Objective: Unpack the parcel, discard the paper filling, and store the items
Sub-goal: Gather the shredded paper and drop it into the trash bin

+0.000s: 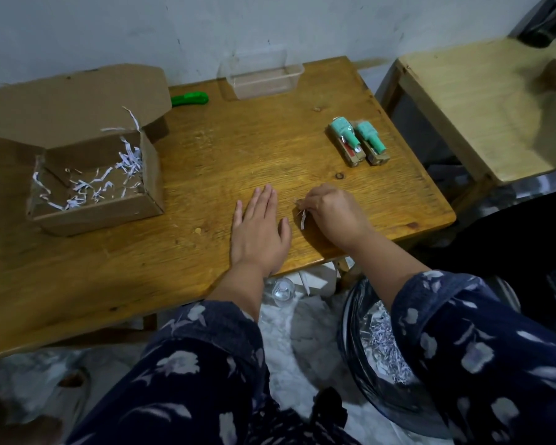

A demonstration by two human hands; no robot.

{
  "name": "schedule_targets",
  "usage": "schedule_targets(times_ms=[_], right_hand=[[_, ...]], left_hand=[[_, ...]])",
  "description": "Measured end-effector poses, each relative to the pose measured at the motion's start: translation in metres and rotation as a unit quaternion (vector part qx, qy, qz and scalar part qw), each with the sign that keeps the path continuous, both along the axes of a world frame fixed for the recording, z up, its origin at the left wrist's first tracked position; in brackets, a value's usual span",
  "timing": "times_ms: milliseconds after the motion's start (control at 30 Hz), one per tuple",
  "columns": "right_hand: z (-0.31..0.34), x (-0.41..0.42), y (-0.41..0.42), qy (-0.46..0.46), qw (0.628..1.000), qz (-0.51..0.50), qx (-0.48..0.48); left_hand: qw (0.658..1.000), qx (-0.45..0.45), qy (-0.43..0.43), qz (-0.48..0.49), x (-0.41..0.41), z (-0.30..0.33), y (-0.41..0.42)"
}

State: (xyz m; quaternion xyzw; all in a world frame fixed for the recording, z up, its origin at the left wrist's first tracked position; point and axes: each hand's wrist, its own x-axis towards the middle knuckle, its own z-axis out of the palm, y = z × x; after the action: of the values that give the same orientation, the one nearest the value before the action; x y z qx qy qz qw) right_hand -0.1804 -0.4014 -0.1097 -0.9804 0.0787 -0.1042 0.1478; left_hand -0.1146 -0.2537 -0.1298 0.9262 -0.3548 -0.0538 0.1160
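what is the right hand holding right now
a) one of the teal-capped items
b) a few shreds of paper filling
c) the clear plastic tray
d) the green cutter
b: the right hand is closed on a few shreds of paper filling just above the table, while the green cutter, the teal-capped items and the clear plastic tray all lie apart from it, untouched.

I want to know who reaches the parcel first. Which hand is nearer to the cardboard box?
Left. The left hand lies flat on the table, right of the cardboard box. The right hand, pinching paper shreds, is farther right.
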Motion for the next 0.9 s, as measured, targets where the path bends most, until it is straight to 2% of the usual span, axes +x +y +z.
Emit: schedule_targets(times_ms=[200,267,333,467,700,800,900], right_hand=[[-0.006,0.001,0.006,-0.022,0.999,-0.047,0.010],[-0.002,-0.001,0.003,-0.040,0.982,-0.148,0.108],[0.004,-0.007,-0.005,-0.060,0.941,-0.250,0.219],[0.017,-0.031,-0.023,-0.052,0.896,-0.321,0.303],[0.021,-0.105,-0.060,-0.077,0.849,-0.425,0.306],[0.009,-0.150,-0.075,-0.092,0.821,-0.475,0.303],[-0.012,-0.190,-0.082,-0.097,0.804,-0.503,0.301]], left_hand=[[1.000,0.003,-0.001,-0.002,-0.001,0.000,0.000],[1.000,0.010,0.000,-0.003,-0.001,0.000,0.000],[1.000,0.018,0.009,0.001,-0.001,0.002,-0.002],[0.999,0.025,0.021,-0.001,-0.009,0.008,-0.014],[0.990,-0.024,0.038,-0.131,-0.063,0.020,-0.074],[0.979,-0.026,0.047,-0.195,-0.092,0.018,-0.102],[0.975,-0.020,0.036,-0.217,-0.103,0.019,-0.132]])
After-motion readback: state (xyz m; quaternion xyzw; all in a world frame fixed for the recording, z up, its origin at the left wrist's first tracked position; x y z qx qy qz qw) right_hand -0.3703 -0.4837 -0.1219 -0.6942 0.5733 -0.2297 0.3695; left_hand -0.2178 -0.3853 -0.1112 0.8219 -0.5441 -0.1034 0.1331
